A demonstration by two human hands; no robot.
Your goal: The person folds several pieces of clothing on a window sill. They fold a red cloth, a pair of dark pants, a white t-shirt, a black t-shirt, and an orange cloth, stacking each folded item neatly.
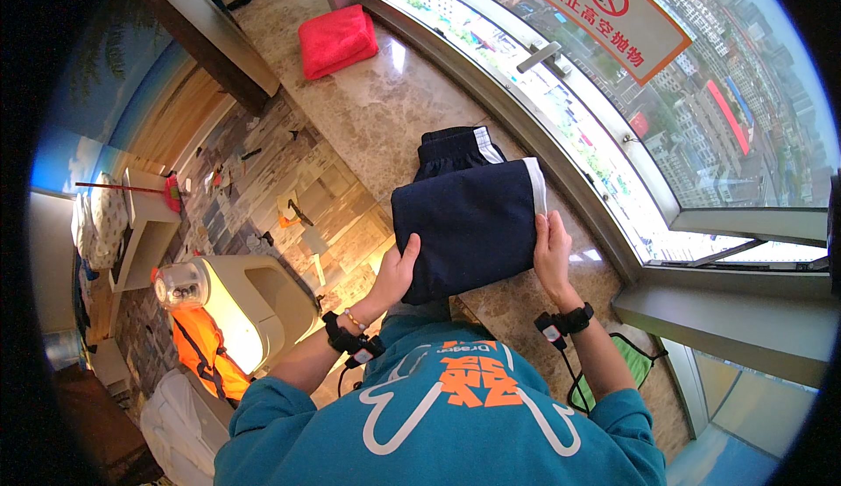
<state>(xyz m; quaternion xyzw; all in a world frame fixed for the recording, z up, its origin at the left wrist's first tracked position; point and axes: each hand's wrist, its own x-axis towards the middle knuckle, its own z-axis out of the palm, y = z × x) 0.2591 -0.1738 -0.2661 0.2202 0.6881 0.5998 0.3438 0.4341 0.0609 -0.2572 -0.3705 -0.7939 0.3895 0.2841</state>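
Both of my hands grip a pair of navy trousers (470, 226) folded into a flat bundle with a white side stripe. My left hand (396, 269) pinches the bundle's left edge, thumb on top. At the right edge, near the stripe, my right hand (553, 249) holds on with its thumb along the cloth. Just beyond the bundle, and partly hidden by it, lies a dark elasticated waistband section (460, 147) with a white stripe; whether it belongs to the same garment I cannot tell. It rests on the brown marble window sill (368, 124).
A folded red towel (337, 42) lies farther along the sill. The window (545, 59) runs along the right, with a handle and a warning sign. A beige cabinet (263, 302) with a clear container (182, 284) stands left. Scraps litter the floor (243, 190). A green item (617, 368) lies by my right arm.
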